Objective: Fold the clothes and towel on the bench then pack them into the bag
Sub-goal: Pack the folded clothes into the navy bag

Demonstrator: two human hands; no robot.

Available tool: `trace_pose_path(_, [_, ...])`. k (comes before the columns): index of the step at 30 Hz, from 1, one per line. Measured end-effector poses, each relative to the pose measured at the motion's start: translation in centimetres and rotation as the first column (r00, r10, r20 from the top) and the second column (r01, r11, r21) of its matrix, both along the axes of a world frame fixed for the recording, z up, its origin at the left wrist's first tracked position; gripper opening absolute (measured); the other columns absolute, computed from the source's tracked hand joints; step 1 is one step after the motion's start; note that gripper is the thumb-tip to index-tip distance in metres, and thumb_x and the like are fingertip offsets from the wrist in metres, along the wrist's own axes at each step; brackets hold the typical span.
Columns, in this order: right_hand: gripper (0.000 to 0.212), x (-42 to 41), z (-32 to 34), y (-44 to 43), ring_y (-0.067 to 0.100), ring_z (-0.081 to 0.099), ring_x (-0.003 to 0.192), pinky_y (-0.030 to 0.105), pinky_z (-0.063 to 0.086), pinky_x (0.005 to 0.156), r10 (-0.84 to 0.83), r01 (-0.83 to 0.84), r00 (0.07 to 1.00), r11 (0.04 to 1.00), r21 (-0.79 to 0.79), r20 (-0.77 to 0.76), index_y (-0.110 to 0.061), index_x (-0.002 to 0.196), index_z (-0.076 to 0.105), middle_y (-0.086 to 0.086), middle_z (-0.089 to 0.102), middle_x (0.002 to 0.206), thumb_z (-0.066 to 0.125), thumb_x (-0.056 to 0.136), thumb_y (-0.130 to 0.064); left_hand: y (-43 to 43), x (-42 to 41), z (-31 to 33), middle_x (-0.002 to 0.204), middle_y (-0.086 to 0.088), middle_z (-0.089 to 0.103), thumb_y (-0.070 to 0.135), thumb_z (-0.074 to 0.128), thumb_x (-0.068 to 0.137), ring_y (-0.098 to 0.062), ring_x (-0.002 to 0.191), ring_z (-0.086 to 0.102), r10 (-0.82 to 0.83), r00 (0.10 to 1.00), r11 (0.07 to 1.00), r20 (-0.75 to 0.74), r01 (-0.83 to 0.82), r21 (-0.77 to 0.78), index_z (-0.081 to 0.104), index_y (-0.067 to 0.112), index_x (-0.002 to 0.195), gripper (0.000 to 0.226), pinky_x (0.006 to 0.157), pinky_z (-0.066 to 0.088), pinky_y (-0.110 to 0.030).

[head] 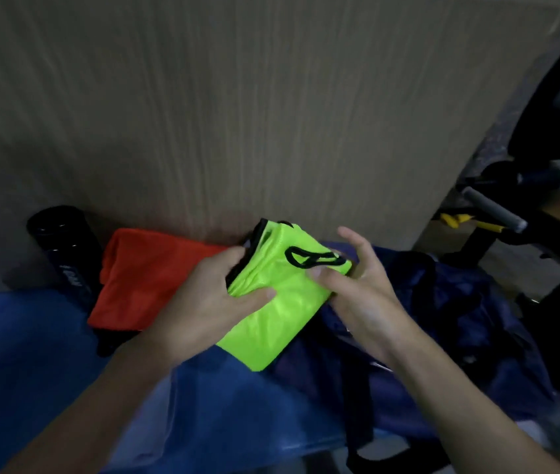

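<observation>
A folded neon-green garment [282,302] with black trim is held above the bench, tilted toward the bag. My left hand [203,299] grips its left edge, thumb on top and fingers underneath. My right hand [357,285] pinches its right edge near a black loop, thumb on the fabric and the other fingers spread upward. A dark navy bag [449,323] lies crumpled on the right, just under and beyond the garment. A folded red-orange cloth [141,278] lies to the left against the wall. The blue bench surface [25,354] spreads below.
A black cylindrical bottle [63,248] lies at the far left by the wall. A wood-grain panel [237,97] rises right behind the bench. At the right stand dark gym equipment and a grey padded bar [494,210].
</observation>
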State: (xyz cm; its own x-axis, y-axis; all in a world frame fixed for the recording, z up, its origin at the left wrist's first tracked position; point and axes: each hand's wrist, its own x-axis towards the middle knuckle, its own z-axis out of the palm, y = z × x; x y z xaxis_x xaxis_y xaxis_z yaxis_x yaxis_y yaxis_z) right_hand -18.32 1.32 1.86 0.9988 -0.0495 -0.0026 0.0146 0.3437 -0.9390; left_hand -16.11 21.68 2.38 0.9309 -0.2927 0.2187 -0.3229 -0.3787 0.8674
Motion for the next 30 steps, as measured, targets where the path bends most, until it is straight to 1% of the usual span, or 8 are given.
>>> trace_pose_path(3, [0.105,-1.2,-0.9,-4.9,0.013,0.056,0.125,0.028,0.054,0.09,0.098,-0.08,0.995,0.92,-0.383,0.028,-0.038,0.144,0.032,0.004,0.054,0.138,0.088,0.057,-0.02,-2.5,0.6,0.8,0.091,0.015,0.071,0.027,0.081,0.08,-0.001,0.083,0.066,-0.155,0.987,0.943,0.044,0.134,0.306,0.066,0.025,0.101,0.027,0.077,0.053,-0.031])
trace_pose_path(7, [0.12,-3.1,-2.2,-8.5,-0.001,0.045,0.132,0.023,0.041,0.107,0.25,-0.166,0.967,0.743,-0.649,0.04,-0.046,0.151,0.017,-0.009,0.039,0.147,0.09,0.057,-0.027,-7.6,0.9,2.0,0.1,0.018,0.068,0.039,0.078,0.078,0.003,0.092,0.06,-0.402,0.915,0.662,0.037,0.262,0.703,0.061,0.033,0.115,0.041,0.083,0.049,-0.029])
trace_pose_path(10, [0.098,-4.1,-3.4,-10.0,0.001,0.054,0.117,0.024,0.044,0.102,0.201,-0.08,0.978,0.629,-0.774,0.062,-0.051,0.143,0.032,-0.015,0.054,0.132,0.086,0.062,-0.034,-11.4,0.8,2.5,0.111,0.016,0.066,0.046,0.076,0.079,-0.001,0.103,0.058,-0.507,0.862,0.487,-0.01,0.296,0.822,0.057,0.038,0.123,0.048,0.089,0.047,-0.031])
trace_pose_path(15, [0.04,-5.4,-4.8,-13.7,-0.003,0.053,0.071,0.013,0.044,0.068,0.024,0.087,0.987,0.748,-0.658,0.157,-0.018,0.105,0.062,-0.012,0.062,0.086,0.081,0.073,-0.002,-14.4,1.9,2.3,0.108,0.016,0.064,0.057,0.07,0.074,-0.009,0.099,0.059,-0.567,0.824,0.334,-0.011,0.242,0.911,0.044,0.042,0.12,0.055,0.091,0.04,-0.031])
trace_pose_path(18, [0.033,-6.5,-5.0,-15.7,-0.005,0.049,0.06,0.012,0.04,0.057,0.014,0.05,0.995,0.766,-0.64,0.094,-0.016,0.099,0.063,-0.014,0.059,0.073,0.081,0.075,-0.003,-15.7,2.0,2.2,0.102,0.02,0.062,0.048,0.073,0.072,-0.002,0.093,0.058,-0.538,0.836,0.398,-0.11,0.367,0.841,0.05,0.042,0.113,0.047,0.085,0.049,-0.037])
trace_pose_path(24, [0.067,-7.5,-4.4,-17.5,-0.002,0.055,0.114,0.015,0.041,0.096,0.098,-0.014,0.993,0.633,-0.774,0.062,-0.028,0.127,0.058,-0.017,0.06,0.121,0.088,0.068,-0.03,-19.4,1.3,2.1,0.093,0.021,0.065,0.022,0.07,0.072,0.0,0.085,0.06,-0.645,0.749,0.428,-0.151,0.518,0.741,0.06,0.04,0.109,0.042,0.076,0.051,-0.034])
trace_pose_path(28, [0.031,-7.9,-4.5,-17.6,0.001,0.066,0.086,0.018,0.051,0.081,0.052,0.034,0.993,0.747,-0.663,0.109,-0.018,0.108,0.071,-0.004,0.073,0.097,0.079,0.08,-0.009,-19.6,1.6,1.1,0.103,0.021,0.062,0.023,0.076,0.071,0.0,0.102,0.06,-0.591,0.804,0.642,-0.069,0.521,0.563,0.057,0.039,0.107,0.044,0.085,0.048,-0.024])
trace_pose_path(30, [0.018,-8.0,-4.7,-17.8,0.003,0.062,0.075,0.02,0.05,0.072,-0.023,0.103,0.99,0.8,-0.592,0.14,-0.015,0.096,0.072,0.003,0.073,0.088,0.076,0.082,-0.005,-19.2,1.8,0.1,0.096,0.016,0.064,0.034,0.077,0.067,0.0,0.091,0.062,-0.506,0.86,0.786,-0.06,0.489,0.379,0.057,0.038,0.106,0.044,0.079,0.048,-0.022])
